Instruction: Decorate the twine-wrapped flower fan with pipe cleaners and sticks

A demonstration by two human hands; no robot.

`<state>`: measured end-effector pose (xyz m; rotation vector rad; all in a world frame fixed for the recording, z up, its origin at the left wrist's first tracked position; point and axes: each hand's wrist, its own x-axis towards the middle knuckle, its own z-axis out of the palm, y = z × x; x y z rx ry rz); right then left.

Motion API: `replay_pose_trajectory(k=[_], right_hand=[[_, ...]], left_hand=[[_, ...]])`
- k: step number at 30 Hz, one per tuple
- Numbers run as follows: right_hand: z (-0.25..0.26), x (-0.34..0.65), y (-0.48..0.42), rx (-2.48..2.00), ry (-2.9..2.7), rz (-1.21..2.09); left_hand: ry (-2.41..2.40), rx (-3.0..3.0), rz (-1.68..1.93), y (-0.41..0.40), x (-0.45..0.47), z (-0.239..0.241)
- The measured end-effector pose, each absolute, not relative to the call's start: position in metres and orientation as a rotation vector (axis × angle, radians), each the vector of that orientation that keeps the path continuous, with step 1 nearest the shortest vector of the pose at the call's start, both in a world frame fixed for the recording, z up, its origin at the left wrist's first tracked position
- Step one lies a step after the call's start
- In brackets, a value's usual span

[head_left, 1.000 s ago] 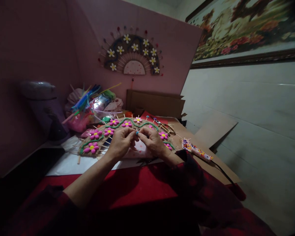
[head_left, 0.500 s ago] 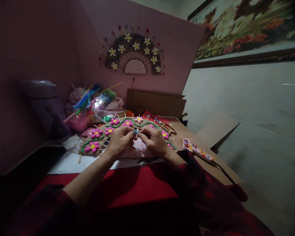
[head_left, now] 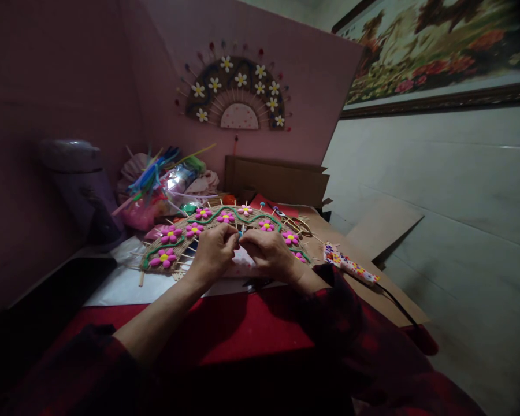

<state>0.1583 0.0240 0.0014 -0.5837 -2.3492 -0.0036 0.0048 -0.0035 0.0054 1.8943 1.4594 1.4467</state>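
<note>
Nearest, a dark red sleeve (head_left: 329,323) and a bare forearm reach over the red cloth (head_left: 242,329) covering the near worktop. Just beyond, the left hand (head_left: 212,254) and right hand (head_left: 268,254) meet tip to tip, the fingers of both closed in a pinch on a small blue-tipped piece (head_left: 241,234), too small to tell its shape or which way it points. They hover over the near middle of a woven fan piece (head_left: 182,245), which lies flat on a white sheet (head_left: 112,289). Its long axis runs left to right; its curved edge faces far and its hub faces the person, with thin sticks radiating past the rim. It looks well advanced: pink flowers (head_left: 170,234) and a wavy green cord (head_left: 255,218) already follow the arc, while most stick ends seem bare. A patterned strip (head_left: 351,266) lies to the right. Farther back sit bags of coloured sticks (head_left: 156,173) and a cardboard box (head_left: 277,179). On the pink board behind hangs a finished fan (head_left: 236,92), its stick tips capped with beads.
</note>
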Motion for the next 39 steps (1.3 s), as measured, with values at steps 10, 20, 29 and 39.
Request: replay_pose_trajectory(k=[10,20,29,39], right_hand=[[0.002,0.16,0.026,-0.528,-2.192,0.034],[-0.002,0.151,0.027,-0.662,-1.823,0.584],[-0.003,0.148,0.018,-0.711,-1.929,0.548],[-0.005,0.146,0.02,-0.727,-1.9,0.582]], left_hand=[[1.301,1.83,1.336,-0.003,0.003,0.012],[1.018,1.509,1.425,-0.01,0.009,0.01],[1.145,1.643,1.619,-0.005,0.012,-0.004],[1.167,1.676,1.626,-0.008,0.012,-0.001]])
